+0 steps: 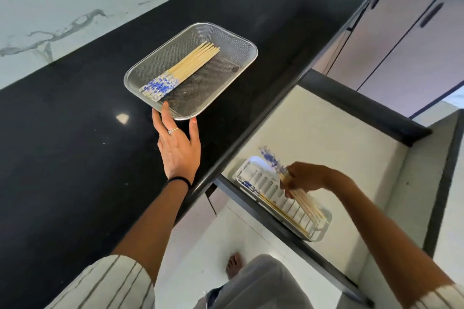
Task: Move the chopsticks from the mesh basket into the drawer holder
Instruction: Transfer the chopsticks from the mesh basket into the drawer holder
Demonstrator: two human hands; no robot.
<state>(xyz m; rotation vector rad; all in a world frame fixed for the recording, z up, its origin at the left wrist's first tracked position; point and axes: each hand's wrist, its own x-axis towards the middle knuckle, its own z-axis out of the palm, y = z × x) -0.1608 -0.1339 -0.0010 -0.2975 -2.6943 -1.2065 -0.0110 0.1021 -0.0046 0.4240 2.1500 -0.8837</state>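
Presently, the mesh basket (191, 71) sits on the black countertop (75, 133), and it serves as the reference for all positions below. Inside the basket, toward its far-left long side, lies a bundle of chopsticks (179, 71) with blue-and-white patterned ends pointing to the basket's near-left corner; the bundle rests flat on the mesh floor.

The left hand (177, 143) is at the basket's near corner, fingers extended and spread, with fingertips touching the rim; nothing is gripped.

To the right of the basket and lower than it, an open drawer (326, 138) extends from beneath the countertop edge. A white slotted holder (270, 187) sits in the drawer against its near wall. A few chopsticks already lie along the holder's near side.

The right hand (305, 177) is over the holder, fingers closed round a second bundle of chopsticks (300, 194), patterned ends raised toward the basket and plain tips angled down into the holder. The bundle is blurred; the count cannot be told.
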